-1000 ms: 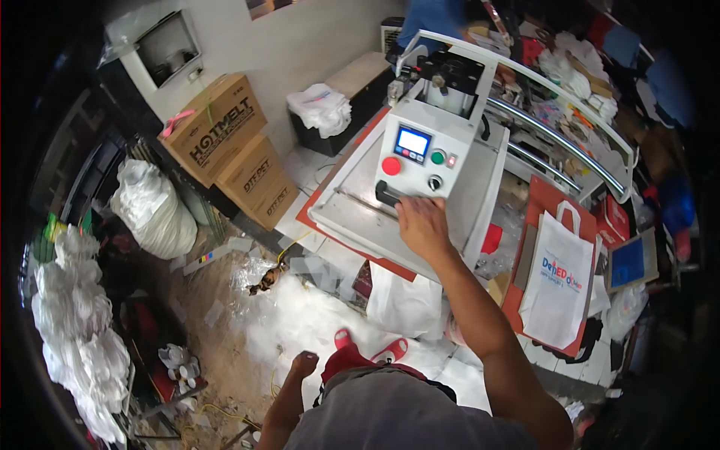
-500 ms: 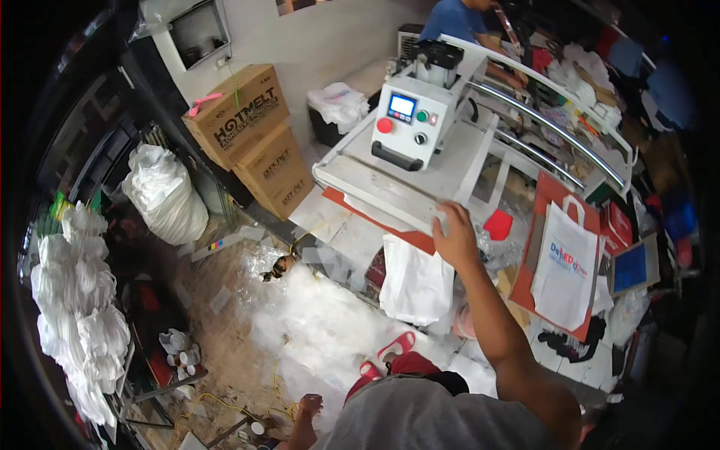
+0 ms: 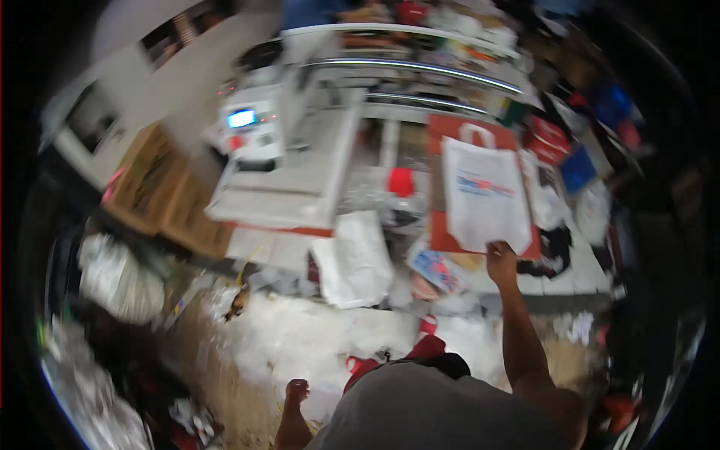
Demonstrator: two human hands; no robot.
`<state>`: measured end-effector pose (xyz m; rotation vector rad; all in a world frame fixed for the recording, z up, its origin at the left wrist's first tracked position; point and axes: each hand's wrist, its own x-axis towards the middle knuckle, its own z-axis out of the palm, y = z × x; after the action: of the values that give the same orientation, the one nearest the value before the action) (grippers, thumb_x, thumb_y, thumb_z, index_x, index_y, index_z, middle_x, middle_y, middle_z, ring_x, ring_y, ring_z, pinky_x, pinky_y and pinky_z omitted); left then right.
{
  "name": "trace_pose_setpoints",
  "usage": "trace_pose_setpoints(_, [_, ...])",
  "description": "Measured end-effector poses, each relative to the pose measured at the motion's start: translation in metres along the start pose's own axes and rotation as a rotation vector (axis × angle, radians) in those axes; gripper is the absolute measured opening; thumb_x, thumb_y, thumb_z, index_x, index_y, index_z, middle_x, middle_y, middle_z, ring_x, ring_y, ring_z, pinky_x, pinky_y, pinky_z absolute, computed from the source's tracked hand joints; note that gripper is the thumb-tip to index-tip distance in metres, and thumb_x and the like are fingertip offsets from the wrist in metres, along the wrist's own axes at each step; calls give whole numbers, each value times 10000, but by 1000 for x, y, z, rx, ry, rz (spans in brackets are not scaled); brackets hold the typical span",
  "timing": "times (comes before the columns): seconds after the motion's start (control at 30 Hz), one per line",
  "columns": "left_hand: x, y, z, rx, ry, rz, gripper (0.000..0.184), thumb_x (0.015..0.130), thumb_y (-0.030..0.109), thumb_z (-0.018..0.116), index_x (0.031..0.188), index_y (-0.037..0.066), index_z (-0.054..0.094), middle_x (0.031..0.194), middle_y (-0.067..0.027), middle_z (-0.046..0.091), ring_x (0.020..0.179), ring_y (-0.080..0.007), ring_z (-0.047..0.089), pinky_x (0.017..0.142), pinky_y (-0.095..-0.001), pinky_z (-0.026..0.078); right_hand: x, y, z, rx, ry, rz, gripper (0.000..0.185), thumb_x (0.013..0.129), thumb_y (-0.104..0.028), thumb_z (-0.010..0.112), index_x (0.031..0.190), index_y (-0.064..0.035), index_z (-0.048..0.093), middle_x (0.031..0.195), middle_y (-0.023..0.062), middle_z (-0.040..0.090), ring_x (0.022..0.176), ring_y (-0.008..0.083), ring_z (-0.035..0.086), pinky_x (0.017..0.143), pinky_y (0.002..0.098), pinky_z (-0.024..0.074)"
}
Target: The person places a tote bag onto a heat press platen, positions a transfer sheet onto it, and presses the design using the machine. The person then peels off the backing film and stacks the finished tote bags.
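My right hand [image 3: 501, 259] is at the lower edge of a white tote bag [image 3: 486, 206], its fingers pinched together on that edge. The bag has blue and red printing and a loop handle at the top, and it lies flat on a red-orange pad [image 3: 436, 176]. My left hand [image 3: 298, 388] hangs low beside my body, fingers curled in, with nothing visible in it. Left of the pad stands a white heat press [image 3: 281, 191] with a lit screen. Motion blur softens the picture.
White bags [image 3: 354, 259] hang over the table edge in front of the press. Cardboard boxes [image 3: 146, 180] stand at left, near a stuffed white sack [image 3: 120, 277]. Metal rails [image 3: 420, 67] curve behind the press. A blue-faced framed panel [image 3: 577, 170] is at right.
My right hand has moved from the front edge of the press to the bottom edge of the tote bag. The view has turned right. My left hand stays low.
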<state>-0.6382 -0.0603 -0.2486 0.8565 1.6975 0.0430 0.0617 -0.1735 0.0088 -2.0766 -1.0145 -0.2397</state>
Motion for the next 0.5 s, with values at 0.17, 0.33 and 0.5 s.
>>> trace_pose_setpoints(0.17, [-15, 102, 82, 112, -18, 185, 170, 879, 163, 602, 1023, 75, 623, 775, -46, 660, 595, -151, 637, 460, -294, 481, 78, 97, -47, -118, 65, 101, 148, 816, -83, 642, 925, 10, 678, 900, 208, 674, 830, 365, 666, 742, 404, 540])
trace_pose_setpoints(0.33, [-52, 171, 177, 256, -17, 262, 149, 867, 152, 601, 981, 59, 625, 798, -58, 665, 617, -150, 644, 486, -285, 488, 163, 168, -17, -113, 49, 77, 211, 804, -143, 674, 964, -5, 683, 937, 206, 677, 871, 361, 663, 780, 411, 537])
trace_pose_setpoints(0.5, [-48, 148, 219, 461, -88, 707, 159, 875, 163, 563, 853, 34, 654, 735, -75, 655, 624, -171, 656, 572, -319, 522, 223, 223, 21, -313, -44, 130, 308, 772, -215, 706, 983, 8, 677, 971, 229, 672, 891, 389, 656, 825, 445, 524])
